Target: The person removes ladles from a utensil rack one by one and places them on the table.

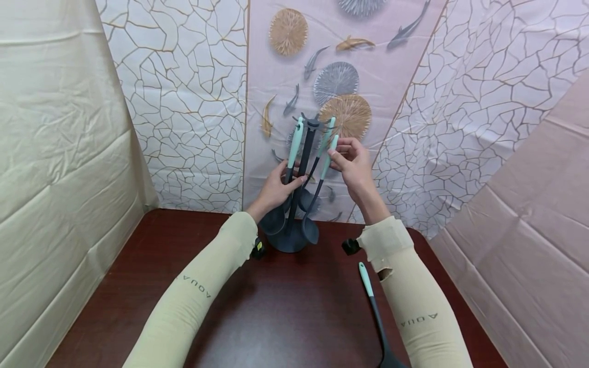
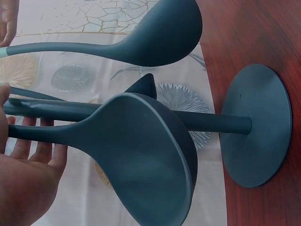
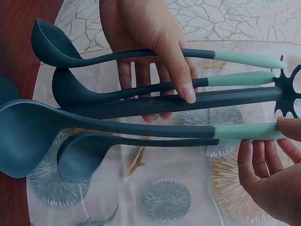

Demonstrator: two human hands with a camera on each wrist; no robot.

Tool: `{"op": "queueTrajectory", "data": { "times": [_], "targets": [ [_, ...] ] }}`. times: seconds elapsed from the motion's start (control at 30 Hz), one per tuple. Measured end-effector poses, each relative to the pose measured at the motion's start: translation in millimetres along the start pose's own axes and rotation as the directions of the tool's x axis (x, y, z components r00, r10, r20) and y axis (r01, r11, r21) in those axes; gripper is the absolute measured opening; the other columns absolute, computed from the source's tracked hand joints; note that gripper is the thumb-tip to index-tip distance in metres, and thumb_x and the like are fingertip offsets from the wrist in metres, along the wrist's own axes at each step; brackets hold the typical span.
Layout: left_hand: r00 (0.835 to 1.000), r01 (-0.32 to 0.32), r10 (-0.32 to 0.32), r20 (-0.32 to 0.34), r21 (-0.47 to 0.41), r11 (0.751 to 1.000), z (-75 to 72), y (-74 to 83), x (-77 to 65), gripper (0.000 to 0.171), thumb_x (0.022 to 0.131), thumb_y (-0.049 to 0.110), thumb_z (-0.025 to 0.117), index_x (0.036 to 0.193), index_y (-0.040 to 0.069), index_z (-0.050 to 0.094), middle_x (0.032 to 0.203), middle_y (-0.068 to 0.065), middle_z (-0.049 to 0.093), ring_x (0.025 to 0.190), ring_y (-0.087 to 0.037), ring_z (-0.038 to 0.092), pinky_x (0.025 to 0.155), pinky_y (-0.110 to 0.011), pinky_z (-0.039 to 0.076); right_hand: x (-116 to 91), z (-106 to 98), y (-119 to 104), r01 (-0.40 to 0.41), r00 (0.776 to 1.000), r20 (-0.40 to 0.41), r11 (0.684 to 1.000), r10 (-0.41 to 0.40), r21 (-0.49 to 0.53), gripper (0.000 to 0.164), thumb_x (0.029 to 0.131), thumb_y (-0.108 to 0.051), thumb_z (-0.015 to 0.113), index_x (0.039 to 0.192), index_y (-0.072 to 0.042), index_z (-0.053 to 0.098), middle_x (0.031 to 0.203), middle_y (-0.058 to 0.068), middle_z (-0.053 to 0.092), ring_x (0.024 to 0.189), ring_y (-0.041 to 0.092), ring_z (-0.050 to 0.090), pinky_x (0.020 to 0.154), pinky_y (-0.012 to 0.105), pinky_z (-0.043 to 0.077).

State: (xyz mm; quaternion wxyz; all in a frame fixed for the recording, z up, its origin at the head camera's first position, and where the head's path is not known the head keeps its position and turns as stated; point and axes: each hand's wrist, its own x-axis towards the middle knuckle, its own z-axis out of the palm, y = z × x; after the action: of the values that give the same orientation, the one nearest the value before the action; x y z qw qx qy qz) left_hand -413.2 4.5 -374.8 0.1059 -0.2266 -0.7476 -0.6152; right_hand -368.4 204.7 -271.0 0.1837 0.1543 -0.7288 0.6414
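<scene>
At the table's back edge stands a dark utensil stand [image 1: 287, 244] with a round base, a tall pole and a hooked top. My left hand [image 1: 278, 188] grips its pole partway up, thumb in front, fingers behind. The right hand [image 1: 355, 166] pinches the mint handle of a dark ladle [image 1: 310, 231], whose bowl hangs down beside the pole. In the right wrist view that ladle [image 3: 19, 141] lies nearest the camera. A mint-handled utensil [image 1: 296, 143] hangs on the stand's left side, its deep bowl [image 2: 146, 160] large in the left wrist view. Another mint-handled utensil [image 1: 326, 135] hangs behind the ladle.
A further dark utensil with a mint handle [image 1: 365, 278] lies on the reddish-brown table [image 1: 276, 306], front right, partly hidden by the right sleeve [image 1: 418, 301]. Patterned cloth [image 1: 193, 102] hangs behind the table, and plain cloth walls [image 1: 60, 179] stand at both sides.
</scene>
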Motion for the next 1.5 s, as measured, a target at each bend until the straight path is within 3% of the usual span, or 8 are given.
{"op": "queueTrajectory", "data": {
  "times": [0.27, 0.47, 0.67, 0.93, 1.2, 1.5],
  "targets": [
    [1.000, 0.000, 0.000, 0.005, 0.005, 1.000, -0.5, 0.0, -0.4, 0.042, 0.093, 0.040, 0.070, 0.131, 0.029, 0.055, 0.113, 0.001, 0.062, 0.104, -0.017, 0.062, 0.088, -0.040, 0.051, -0.8, -2.2, -0.7, -0.004, 1.000, -0.001, 1.000, 0.004, -0.014, 0.040, 0.095, -0.012, 0.069, 0.127, 0.003, 0.053, 0.110, 0.010, 0.059, 0.097, 0.021, 0.060, 0.081, 0.036, 0.057],
    [1.000, -0.018, 0.018, 0.005, -0.010, 1.000, -0.2, -0.5, -0.7, 0.040, 0.094, 0.035, 0.070, 0.130, 0.028, 0.056, 0.113, 0.000, 0.061, 0.104, -0.019, 0.062, 0.088, -0.042, 0.051, -1.1, -4.2, -0.5, -0.022, 1.000, -0.007, 1.000, 0.022, -0.021, 0.039, 0.094, -0.014, 0.069, 0.127, 0.001, 0.054, 0.112, 0.010, 0.059, 0.099, 0.021, 0.059, 0.082, 0.036, 0.056],
    [1.000, -0.009, 0.009, 0.010, -0.004, 1.000, 0.0, -1.0, -1.0, 0.042, 0.093, 0.040, 0.070, 0.130, 0.028, 0.056, 0.111, 0.000, 0.062, 0.101, -0.018, 0.062, 0.086, -0.040, 0.052, -2.8, -6.5, -0.2, -0.025, 1.000, -0.011, 0.999, 0.024, -0.036, 0.034, 0.095, -0.016, 0.069, 0.124, -0.004, 0.057, 0.113, 0.010, 0.058, 0.101, 0.021, 0.059, 0.087, 0.043, 0.055],
    [1.000, 0.005, -0.004, 0.024, -0.036, 0.999, -2.3, 16.2, -6.9, 0.042, 0.095, 0.024, 0.069, 0.134, 0.015, 0.055, 0.118, -0.013, 0.061, 0.106, -0.029, 0.061, 0.092, -0.049, 0.049, -2.7, -8.4, -0.5, -0.027, 0.999, -0.020, 0.999, 0.027, -0.040, 0.031, 0.095, -0.016, 0.069, 0.123, -0.007, 0.058, 0.113, 0.010, 0.057, 0.101, 0.021, 0.058, 0.085, 0.040, 0.056],
    [1.000, -0.006, 0.006, 0.008, -0.002, 1.000, 0.6, -2.2, 0.8, 0.041, 0.093, 0.039, 0.070, 0.130, 0.028, 0.056, 0.113, 0.000, 0.062, 0.102, -0.018, 0.061, 0.090, -0.042, 0.050, -3.7, -11.1, -1.5, -0.030, 0.999, -0.022, 0.999, 0.029, -0.033, 0.031, 0.095, -0.016, 0.069, 0.122, -0.008, 0.058, 0.113, 0.010, 0.058, 0.101, 0.022, 0.059, 0.083, 0.037, 0.056],
    [1.000, -0.007, 0.007, 0.002, 0.008, 1.000, 1.0, -4.4, 1.3, 0.042, 0.092, 0.042, 0.070, 0.129, 0.029, 0.056, 0.111, 0.001, 0.061, 0.102, -0.018, 0.061, 0.087, -0.041, 0.051, -4.8, -14.1, 1.4, -0.027, 0.999, -0.021, 0.999, 0.026, -0.035, 0.031, 0.094, -0.016, 0.069, 0.121, -0.006, 0.059, 0.110, 0.010, 0.058, 0.098, 0.021, 0.059, 0.086, 0.042, 0.056]
  ]
}}
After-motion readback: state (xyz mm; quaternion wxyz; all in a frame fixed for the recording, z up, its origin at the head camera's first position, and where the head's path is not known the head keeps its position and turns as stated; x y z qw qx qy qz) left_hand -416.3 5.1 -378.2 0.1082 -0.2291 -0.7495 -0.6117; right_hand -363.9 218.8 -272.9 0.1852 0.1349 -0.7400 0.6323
